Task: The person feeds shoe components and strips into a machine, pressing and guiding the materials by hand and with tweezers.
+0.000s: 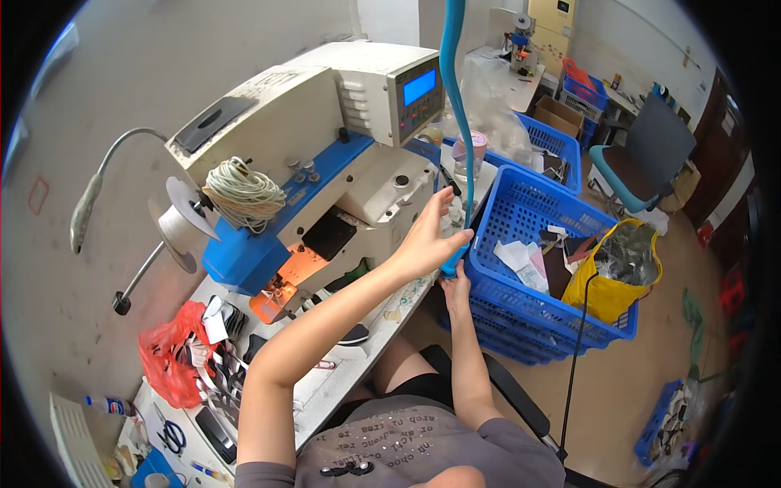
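A light-blue hose [457, 89] hangs from above and runs down to my hands, ending in a blue piece beside the table edge. My right hand [457, 291] is closed round this lower blue end, its fingers partly hidden. Just above it, my left hand [431, 230] is raised with fingers stretched out and apart. The left thumb lies by the hose; I cannot tell if it touches. Left of my hands stands a large white and blue sewing machine [293, 130] with a lit screen. A dark shoe-like piece [355, 334] lies on the white table [390, 317] under my left forearm.
Right of my hands stands a blue crate [521, 195] holding scraps and a yellow bag [618, 276]. A red plastic bag [175, 350], blue-handled scissors [172, 437] and a phone [215, 431] lie at left. A chair [643, 154] stands further back.
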Tool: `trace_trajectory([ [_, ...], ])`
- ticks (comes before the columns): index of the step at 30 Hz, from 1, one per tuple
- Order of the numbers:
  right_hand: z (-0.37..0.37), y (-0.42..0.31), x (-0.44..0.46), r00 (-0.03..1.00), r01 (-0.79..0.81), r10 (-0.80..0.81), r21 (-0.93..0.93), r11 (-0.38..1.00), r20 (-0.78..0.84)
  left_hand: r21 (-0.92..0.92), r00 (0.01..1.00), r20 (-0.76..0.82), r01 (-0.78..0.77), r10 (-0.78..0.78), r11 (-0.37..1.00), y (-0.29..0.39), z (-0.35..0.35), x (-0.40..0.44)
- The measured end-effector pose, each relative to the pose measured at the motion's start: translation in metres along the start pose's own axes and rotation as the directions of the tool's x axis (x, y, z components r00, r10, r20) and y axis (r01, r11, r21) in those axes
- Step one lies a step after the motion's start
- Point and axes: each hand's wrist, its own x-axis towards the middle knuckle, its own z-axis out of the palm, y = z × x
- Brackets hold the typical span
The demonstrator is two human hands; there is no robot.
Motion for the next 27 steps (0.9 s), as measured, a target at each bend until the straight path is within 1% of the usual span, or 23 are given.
trace_trajectory([
  [3,0.0,0.005,0.0,1.0,-0.002,0.003,0.038,0.999,-0.027,-0.015,0.991,0.133,0.014,-0.012,1.0,-0.005,0.009,0.014],
  [4,-0.002,0.006,-0.003,1.0,0.011,-0.011,-0.012,1.0,0.008,0.014,0.994,0.101,-0.046,0.045,0.999,-0.007,0.012,0.017],
  [7,-0.007,0.012,-0.003,0.995,-0.099,0.097,0.082,0.992,0.021,-0.006,0.998,0.057,-0.023,0.023,1.0,-0.01,0.014,0.026],
  [8,-0.009,0.014,-0.002,0.988,-0.152,0.147,0.125,0.98,0.048,0.051,0.999,0.003,-0.053,0.053,0.997,-0.011,0.016,0.027],
  [10,-0.009,0.015,0.002,0.964,-0.259,0.24,0.206,0.944,0.11,0.048,0.997,-0.015,-0.075,0.075,0.996,-0.015,0.019,0.031],
  [11,-0.006,0.017,0.005,0.971,-0.237,0.223,0.191,0.953,0.09,0.048,0.996,-0.023,-0.084,0.085,0.995,-0.018,0.02,0.032],
  [13,0.002,0.021,0.015,0.981,-0.19,0.183,0.163,0.968,0.056,0.058,0.999,-0.01,-0.053,0.053,0.997,-0.022,0.02,0.037],
  [14,0.002,0.021,0.015,0.979,-0.203,0.204,0.142,0.969,0.005,0.063,0.999,-0.004,-0.038,0.038,0.997,-0.024,0.02,0.039],
  [16,-0.006,0.023,0.02,0.967,-0.228,0.238,0.102,0.968,-0.095,0.1,0.997,0.053,0.046,-0.052,0.994,-0.029,0.018,0.042],
  [17,-0.012,0.025,0.02,0.98,-0.084,0.05,-0.172,0.982,-0.191,0.119,0.992,0.077,0.087,-0.096,0.989,-0.031,0.017,0.044],
  [18,-0.018,0.027,0.016,0.961,0.04,-0.156,-0.442,0.896,-0.23,0.105,0.994,0.074,0.073,-0.081,0.992,-0.034,0.017,0.044],
  [19,-0.009,0.018,0.003,0.909,0.128,-0.359,-0.68,0.722,-0.21,0.09,0.995,0.072,0.06,-0.066,0.994,-0.036,0.018,0.042],
  [20,0.001,0.015,-0.013,0.804,0.356,-0.58,-0.672,0.649,-0.134,0.077,0.996,0.072,0.045,-0.051,0.996,-0.039,0.019,0.042],
  [21,0.018,0.006,-0.021,0.708,0.472,-0.705,-0.706,0.528,-0.054,0.057,0.999,0.044,0.029,-0.031,0.998,-0.036,0.02,0.043],
  [23,0.042,-0.011,-0.024,0.464,0.633,-0.878,-0.738,0.234,0.12,0.011,1.0,-0.011,0.002,-0.002,1.0,-0.029,0.025,0.04],
  [24,0.055,-0.018,-0.025,0.544,0.608,-0.835,-0.725,0.324,0.083,-0.054,0.994,-0.09,-0.075,0.07,0.996,-0.027,0.03,0.04],
  [26,0.077,-0.03,-0.022,0.687,0.543,-0.727,-0.68,0.493,0.021,-0.087,0.985,-0.145,-0.104,0.091,0.991,-0.019,0.033,0.044],
  [27,0.078,-0.03,-0.014,0.686,0.541,-0.727,-0.666,0.513,-0.003,-0.102,0.979,-0.175,-0.12,0.101,0.988,-0.017,0.033,0.046],
])
